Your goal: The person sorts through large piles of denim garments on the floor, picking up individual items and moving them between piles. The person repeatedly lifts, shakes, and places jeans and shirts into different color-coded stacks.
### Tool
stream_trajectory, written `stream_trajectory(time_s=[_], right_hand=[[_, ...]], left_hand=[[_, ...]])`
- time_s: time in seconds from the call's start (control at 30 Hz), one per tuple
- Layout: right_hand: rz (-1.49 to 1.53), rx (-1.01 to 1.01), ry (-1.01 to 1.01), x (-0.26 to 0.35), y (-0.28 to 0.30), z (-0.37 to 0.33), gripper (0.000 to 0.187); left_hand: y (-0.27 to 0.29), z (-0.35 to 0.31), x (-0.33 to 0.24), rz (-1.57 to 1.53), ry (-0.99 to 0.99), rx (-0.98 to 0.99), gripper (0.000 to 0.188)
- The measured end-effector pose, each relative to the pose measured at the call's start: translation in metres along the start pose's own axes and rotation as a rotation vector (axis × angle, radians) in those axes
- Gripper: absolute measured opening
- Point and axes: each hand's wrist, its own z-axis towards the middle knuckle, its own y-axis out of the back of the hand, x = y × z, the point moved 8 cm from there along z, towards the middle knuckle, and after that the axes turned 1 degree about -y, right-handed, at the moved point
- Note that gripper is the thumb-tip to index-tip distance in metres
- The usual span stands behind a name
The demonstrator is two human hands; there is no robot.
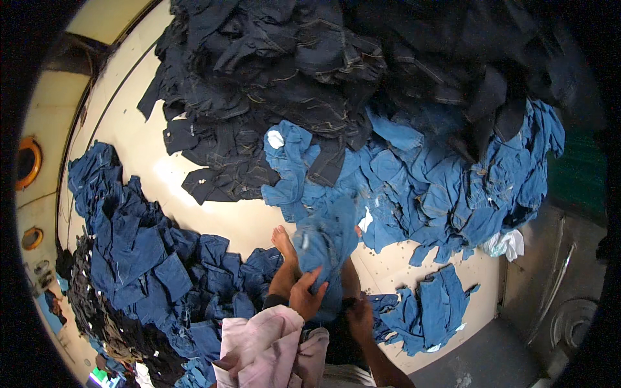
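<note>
A light blue denim garment (326, 236) hangs bunched in front of my legs, its far end running into the blue pile. My left hand (308, 295) grips its near left side, with the fingers bent over the cloth. Low on the right, beside the garment's near edge, my right hand (359, 317) is curled closed in shadow. What it holds, if anything, is hidden. A pale pink cloth (259, 343) drapes near my left forearm at the lower edge. My bare left foot (283, 240) shows on the floor just left of the garment.
A tall heap of black denim (278, 71) fills the far side. Lighter blue denim (446, 187) spreads at right. Dark blue garments (142, 252) lie at left, and a small blue pile (430, 310) sits near right. Pale floor (213, 220) shows between; a metal panel (556, 284) stands right.
</note>
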Motion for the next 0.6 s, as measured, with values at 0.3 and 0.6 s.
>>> stream_trajectory(time_s=[0.3,0.6], right_hand=[[-0.668,0.502,0.655,0.242,-0.001,0.106,0.082],[-0.413,-0.175,0.268,0.081,0.086,0.104,0.042]], left_hand=[[0.026,-0.005,-0.077,-0.035,-0.231,0.553,0.035],[-0.019,0.123,0.054,-0.449,0.011,0.692,0.036]])
